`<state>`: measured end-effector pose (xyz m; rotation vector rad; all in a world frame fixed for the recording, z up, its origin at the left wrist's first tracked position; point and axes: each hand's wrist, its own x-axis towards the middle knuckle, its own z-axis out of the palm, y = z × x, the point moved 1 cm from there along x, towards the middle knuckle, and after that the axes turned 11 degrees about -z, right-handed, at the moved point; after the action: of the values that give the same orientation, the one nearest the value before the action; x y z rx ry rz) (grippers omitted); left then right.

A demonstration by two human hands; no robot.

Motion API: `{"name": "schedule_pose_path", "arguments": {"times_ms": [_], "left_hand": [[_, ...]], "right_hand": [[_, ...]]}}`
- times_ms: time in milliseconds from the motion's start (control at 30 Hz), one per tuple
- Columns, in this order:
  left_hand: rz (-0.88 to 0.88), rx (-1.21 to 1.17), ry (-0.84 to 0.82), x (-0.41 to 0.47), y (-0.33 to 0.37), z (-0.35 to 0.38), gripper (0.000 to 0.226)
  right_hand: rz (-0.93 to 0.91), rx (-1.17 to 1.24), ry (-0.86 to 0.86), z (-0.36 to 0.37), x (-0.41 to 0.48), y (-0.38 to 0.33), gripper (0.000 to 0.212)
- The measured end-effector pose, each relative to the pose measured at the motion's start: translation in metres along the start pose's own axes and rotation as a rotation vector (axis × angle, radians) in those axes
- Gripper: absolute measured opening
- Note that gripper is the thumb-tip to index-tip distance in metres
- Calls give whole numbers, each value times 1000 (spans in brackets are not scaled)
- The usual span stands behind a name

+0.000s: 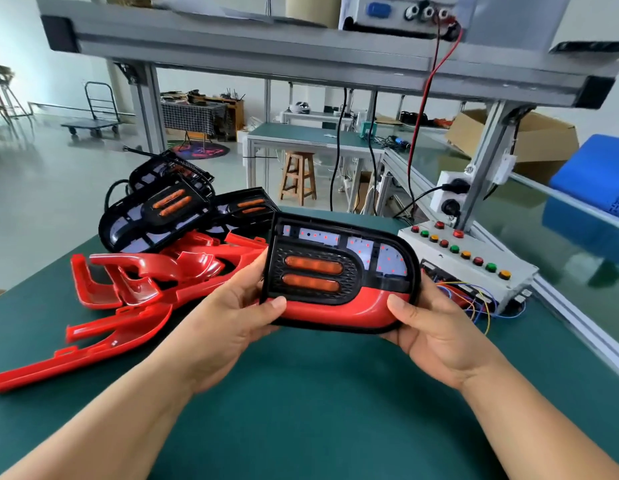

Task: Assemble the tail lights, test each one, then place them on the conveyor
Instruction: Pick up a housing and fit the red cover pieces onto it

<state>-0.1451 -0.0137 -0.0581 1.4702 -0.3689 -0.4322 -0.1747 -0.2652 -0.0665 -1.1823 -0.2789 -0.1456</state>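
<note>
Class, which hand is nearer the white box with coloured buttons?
Right. The right hand grips the tail light at its end beside the button box; the left hand grips the far end.

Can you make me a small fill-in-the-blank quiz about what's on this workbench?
The left hand and right hand hold one tail light with ____ orange bars.
Loose red covers lie to its ____.
The button box sits on the table to its ____.
Behind the table stands a wooden ____.
Answers: two, left, right, stool.
</note>
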Motion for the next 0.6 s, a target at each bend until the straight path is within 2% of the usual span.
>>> {"name": "schedule_pose_path", "arguments": {"times_ms": [367,600], "left_hand": [[42,-51,23,2,-9,-6,60],[46,-94,18,1,-8,-4,57]], "right_hand": [[-28,-14,33,2,0,0,45],[-10,-49,31,3,-1,0,53]]}}
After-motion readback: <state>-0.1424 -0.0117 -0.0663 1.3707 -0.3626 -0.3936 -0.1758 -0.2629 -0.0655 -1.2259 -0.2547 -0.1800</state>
